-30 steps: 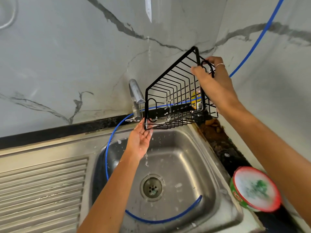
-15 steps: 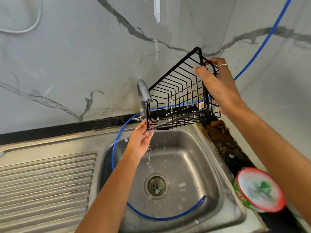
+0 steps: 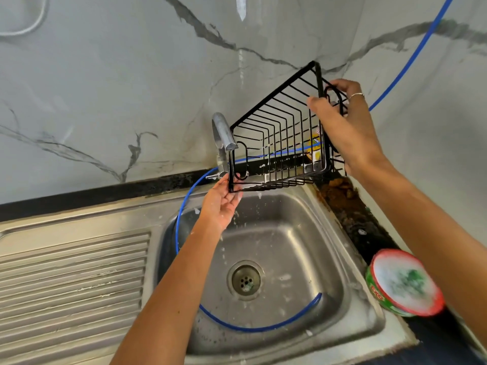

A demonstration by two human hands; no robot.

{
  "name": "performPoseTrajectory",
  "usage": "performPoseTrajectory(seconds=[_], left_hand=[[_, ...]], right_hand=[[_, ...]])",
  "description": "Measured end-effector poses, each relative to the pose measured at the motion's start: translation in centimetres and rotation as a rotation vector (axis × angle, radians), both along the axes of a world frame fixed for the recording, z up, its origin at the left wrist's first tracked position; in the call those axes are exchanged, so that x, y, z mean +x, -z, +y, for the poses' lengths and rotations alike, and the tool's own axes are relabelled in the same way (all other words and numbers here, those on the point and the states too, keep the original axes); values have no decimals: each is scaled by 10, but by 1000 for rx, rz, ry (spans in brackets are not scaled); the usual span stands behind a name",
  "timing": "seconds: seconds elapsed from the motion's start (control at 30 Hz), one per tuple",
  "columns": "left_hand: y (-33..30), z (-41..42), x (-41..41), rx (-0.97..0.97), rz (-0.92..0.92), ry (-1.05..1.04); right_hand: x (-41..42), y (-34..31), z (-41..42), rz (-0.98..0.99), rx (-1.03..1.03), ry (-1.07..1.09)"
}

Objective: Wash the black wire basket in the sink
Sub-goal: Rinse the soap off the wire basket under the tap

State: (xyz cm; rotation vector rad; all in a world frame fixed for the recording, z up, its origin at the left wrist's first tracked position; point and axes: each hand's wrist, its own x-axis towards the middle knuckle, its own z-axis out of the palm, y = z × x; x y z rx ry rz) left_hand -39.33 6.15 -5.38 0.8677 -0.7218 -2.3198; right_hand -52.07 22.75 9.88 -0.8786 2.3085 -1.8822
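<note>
I count one black wire basket (image 3: 279, 143), held tilted in the air above the far edge of the sink (image 3: 290, 233), its lower left corner just under the faucet (image 3: 222, 133) spout.

My right hand (image 3: 342, 125) forms the upper grip: thumb in front and fingers behind, pinching the basket's raised right end. One ring (image 3: 357, 95) shows on that hand. My left hand (image 3: 221, 204) is spread palm-up, fingers straight, touching the basket's lower left corner.

One steel sink with one drain (image 3: 246, 280) at the bowl's centre; white suds fleck the bowl and the basket wires. One ribbed drainboard (image 3: 71, 280) adjoins the bowl on the left. One blue hose (image 3: 181, 209) runs down from the upper right wall, passes behind the basket, and curves through the bowl along its left and near sides.

One round red-rimmed tub (image 3: 403, 283), foamy white with a green patch inside, sits on the dark counter (image 3: 350, 214) at the sink's right edge. Brown staining marks the counter's far right corner. The walls (image 3: 105, 88) are grey marble-patterned panels meeting in a corner behind the basket.
</note>
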Motion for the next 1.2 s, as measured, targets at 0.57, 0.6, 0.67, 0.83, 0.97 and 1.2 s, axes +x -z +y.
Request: performPoseTrajectory(seconds=[0.57,0.6,0.67,0.83,0.97,1.2], left_hand=[[-7,3,-46,199,119,-101],[-8,-1,-48,187,122,-99],[-9,-8,-51,162,113,-104],[-4,-18,-49,126,91,-124],[-1,-14,-39,135,82,-142],[-6,-3,-34,132,93,-123]], right_hand=[[18,40,34,114,-229,-34],[17,44,37,106,-235,-47],[16,51,42,89,-217,-72],[17,68,52,44,-166,-144],[24,80,60,-8,-190,-156],[24,84,71,-87,-195,-96]])
